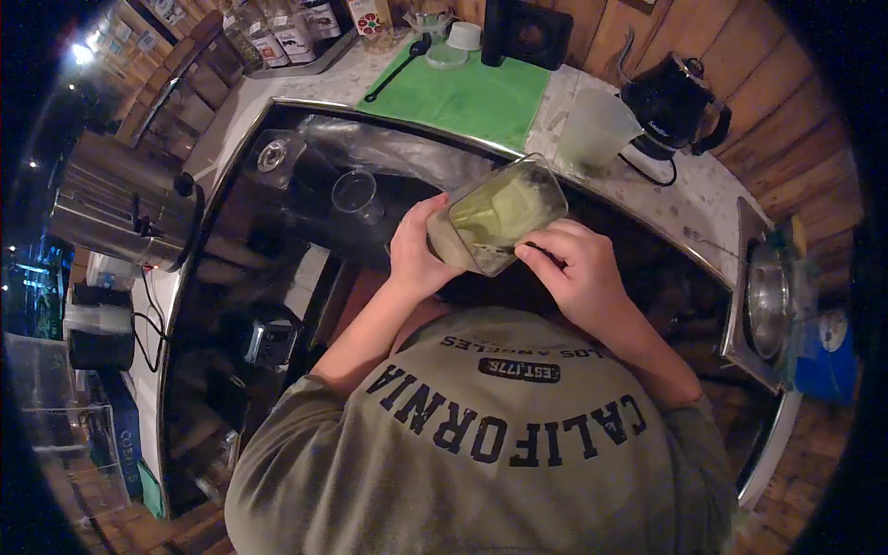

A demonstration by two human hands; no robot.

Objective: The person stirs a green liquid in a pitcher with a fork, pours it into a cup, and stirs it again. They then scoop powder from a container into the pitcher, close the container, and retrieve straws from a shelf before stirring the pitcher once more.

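Observation:
My left hand [421,248] is wrapped round the side of a clear rectangular container [548,176], holding it tilted above the dark lower area in front of me. Pale green, creamy stuff [499,211] coats its inside. My right hand [575,266] is closed at the container's near rim, thumb and finger pinching the thin black handle of a utensil [532,248]. The utensil's far end reaches into the container and is mostly hidden. Beyond my left hand, a clear plastic cup [356,192] stands on the dark surface.
A green mat [472,97] lies on the counter with a black spoon [398,69] on it. At right are a translucent pitcher [592,129], a black gooseneck kettle [671,102] and a metal sink [770,296]. A large steel dispenser [125,203] stands at left.

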